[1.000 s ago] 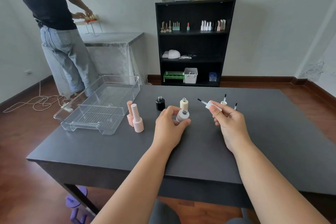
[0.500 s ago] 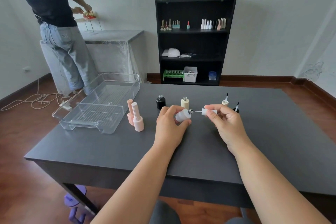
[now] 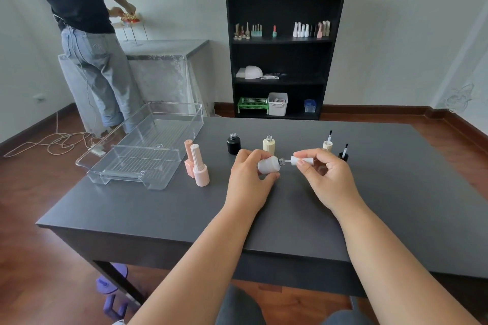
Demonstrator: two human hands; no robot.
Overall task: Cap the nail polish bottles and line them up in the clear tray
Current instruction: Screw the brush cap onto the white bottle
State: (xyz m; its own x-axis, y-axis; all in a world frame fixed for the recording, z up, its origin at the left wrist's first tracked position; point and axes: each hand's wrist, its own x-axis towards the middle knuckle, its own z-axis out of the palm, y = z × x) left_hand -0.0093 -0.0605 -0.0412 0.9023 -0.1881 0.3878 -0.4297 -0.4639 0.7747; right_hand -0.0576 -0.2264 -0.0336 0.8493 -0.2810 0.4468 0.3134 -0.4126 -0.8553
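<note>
Your left hand [image 3: 250, 179] grips the white bottle [image 3: 268, 164], tipped on its side above the grey table [image 3: 158, 206] with its open neck pointing toward your right hand [image 3: 326, 177]. Your right fingers pinch the white cap [image 3: 302, 160]. Half a second ago the brush stem still showed between cap and neck; now most of it has gone inside, and only a short bit of stem separates the cap from the neck. A second ago the cap was held up and away with the brush pointing out to the left, and the bottle stood more upright in your left hand.

Just beyond your left knuckles stand the open black bottle [image 3: 233, 143] and the open cream bottle [image 3: 269, 144], unmoved. Behind your right fingers, the cream cap [image 3: 327, 144] and the black cap [image 3: 343, 155] sit brush-up on the table as before.

Left of your left hand, two capped pink bottles [image 3: 196, 166] stand touching each other, and beyond them lies the clear tray [image 3: 148, 145], with no bottles in it. The person in jeans [image 3: 87, 42] at the far counter has kept the same spot.
</note>
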